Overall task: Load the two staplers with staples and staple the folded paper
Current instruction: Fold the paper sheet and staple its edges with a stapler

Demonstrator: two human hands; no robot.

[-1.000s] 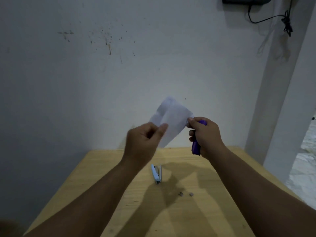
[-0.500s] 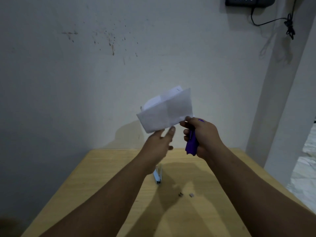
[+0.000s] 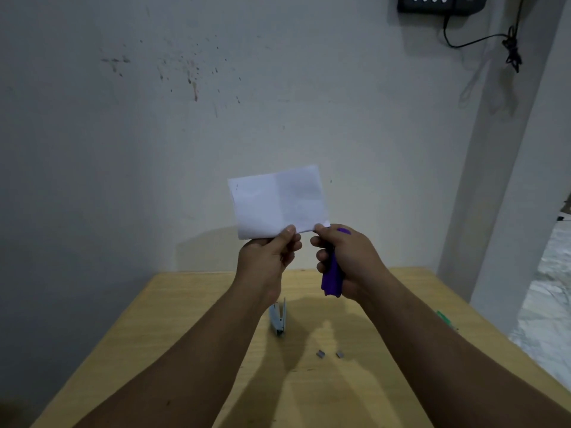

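Both hands hold our folded paper (image 3: 279, 201) at twelve o'clock: left hand (image 3: 268, 257) pinches its bottom edge; right hand (image 3: 349, 261) pinches its corner, also gripping a smooth purple stapler (image 3: 332, 278), seemingly plastic.

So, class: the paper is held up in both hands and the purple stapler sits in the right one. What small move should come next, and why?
Probably slide the paper's lower right corner into the purple stapler. The left hand pinches the folded paper at its bottom edge, while the right hand pinches that corner and grips the stapler, which points down, away from the sheet.
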